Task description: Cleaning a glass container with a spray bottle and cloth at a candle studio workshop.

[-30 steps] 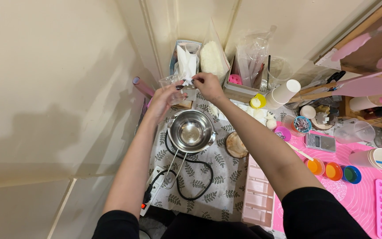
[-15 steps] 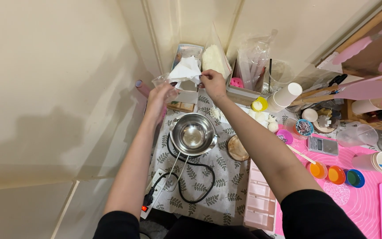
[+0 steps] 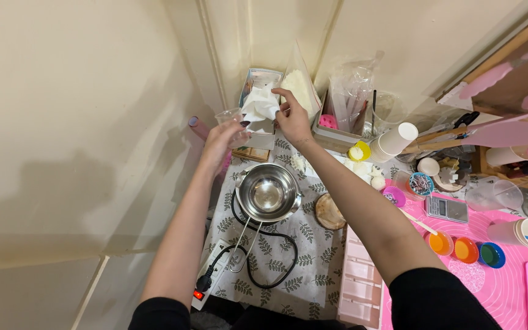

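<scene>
Fingers of right hand (image 3: 293, 119) pinched on crumpled white tissue sheet (image 3: 259, 105) rising from rectangular tissue box (image 3: 256, 125) against the cream wall. Left hand (image 3: 224, 137) curled around small clear plastic cup (image 3: 230, 117). Likely feather-light, soft, easily torn; best gripped by a bunched fold.

Cream panelled walls (image 3: 80, 122) meet in corner; wooden shelf frame (image 3: 508, 43) right; soft indoor light.
</scene>
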